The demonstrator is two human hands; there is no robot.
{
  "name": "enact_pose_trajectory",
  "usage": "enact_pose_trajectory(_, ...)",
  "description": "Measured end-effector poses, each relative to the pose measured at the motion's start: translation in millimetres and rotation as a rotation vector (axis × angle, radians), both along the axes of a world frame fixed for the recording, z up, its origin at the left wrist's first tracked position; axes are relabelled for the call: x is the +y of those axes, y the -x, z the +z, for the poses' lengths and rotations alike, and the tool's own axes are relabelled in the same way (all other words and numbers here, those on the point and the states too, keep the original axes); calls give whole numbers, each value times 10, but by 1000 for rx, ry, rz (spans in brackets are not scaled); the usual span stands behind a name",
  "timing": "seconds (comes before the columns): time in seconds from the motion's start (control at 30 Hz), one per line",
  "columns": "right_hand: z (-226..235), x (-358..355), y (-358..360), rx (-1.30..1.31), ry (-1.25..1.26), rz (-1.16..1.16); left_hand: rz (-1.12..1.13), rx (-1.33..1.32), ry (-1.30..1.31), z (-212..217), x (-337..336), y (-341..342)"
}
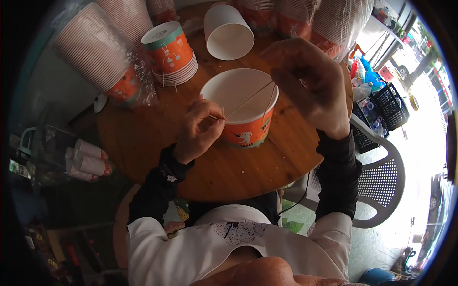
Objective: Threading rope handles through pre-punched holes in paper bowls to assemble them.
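An orange paper bucket (237, 135) with a white inside and a green base band stands upright on the round wooden table in front of me. A thin string (249, 100) runs slanting across its open mouth, and part of it hangs down at the right side. My left hand (198, 129), closed in a pinch, has the string's lower end at the near left rim. My right hand (312, 81) is raised over the right rim, its fingers pinched on the other end. Where the string passes inside the right fingers is hidden.
Beyond the bucket lies a white bucket (230, 39) on its side. An upside-down orange bucket stack (170, 55) stands back left, near plastic-wrapped stacks (90, 47). More wrapped stacks (334, 28) line the far right. A grey chair (381, 178) and black crates (389, 107) are at right.
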State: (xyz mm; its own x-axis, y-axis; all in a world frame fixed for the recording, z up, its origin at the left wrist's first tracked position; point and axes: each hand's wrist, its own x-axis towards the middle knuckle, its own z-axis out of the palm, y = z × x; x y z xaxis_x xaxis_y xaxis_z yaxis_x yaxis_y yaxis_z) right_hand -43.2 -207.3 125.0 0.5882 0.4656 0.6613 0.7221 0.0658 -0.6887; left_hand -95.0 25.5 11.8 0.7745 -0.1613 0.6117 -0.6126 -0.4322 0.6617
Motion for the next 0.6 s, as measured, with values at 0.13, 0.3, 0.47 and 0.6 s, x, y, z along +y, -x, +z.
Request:
enact_pose_trajectory(0.13, -219, -38, -224, -40, 73, -25, -175, 60, -20, -135, 93, 58)
enact_pose_trajectory(0.3, -388, -133, -280, 53, 165, -68, -263, 115, -126, -57, 190, 71)
enact_pose_trajectory(0.47, -422, -316, -182, 119, 163, -103, -255, 77, -131, 31, 202, -5)
enact_pose_trajectory(0.6, -341, -693, -206, 190, 445, -95, -292, 42, -94, 9, 457, -219)
